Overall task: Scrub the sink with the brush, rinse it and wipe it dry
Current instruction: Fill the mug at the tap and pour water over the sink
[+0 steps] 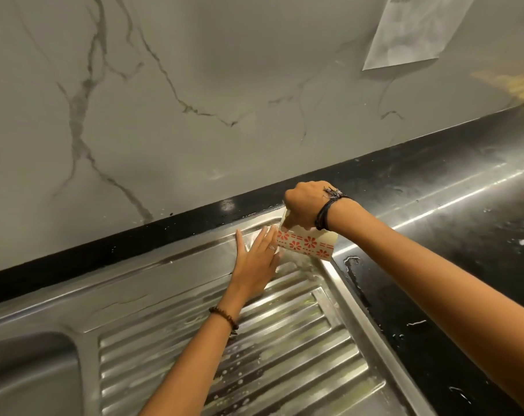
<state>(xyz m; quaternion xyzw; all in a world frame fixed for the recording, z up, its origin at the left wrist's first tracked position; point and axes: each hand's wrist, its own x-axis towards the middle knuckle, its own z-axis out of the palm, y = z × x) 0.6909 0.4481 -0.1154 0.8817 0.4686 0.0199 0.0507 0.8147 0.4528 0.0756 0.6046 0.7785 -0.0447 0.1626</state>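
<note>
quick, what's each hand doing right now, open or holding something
Left hand: open, fingers straight and flat on the ribbed drainboard.
Right hand: closed, gripping the red-flowered cloth at the drainboard's far corner.

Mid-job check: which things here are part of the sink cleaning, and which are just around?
In the job:
- patterned cloth, gripped by right hand
- left hand, flat on ribbed drainboard
- sink basin

Just around:
- paper sheet on marble wall
- black countertop
</note>
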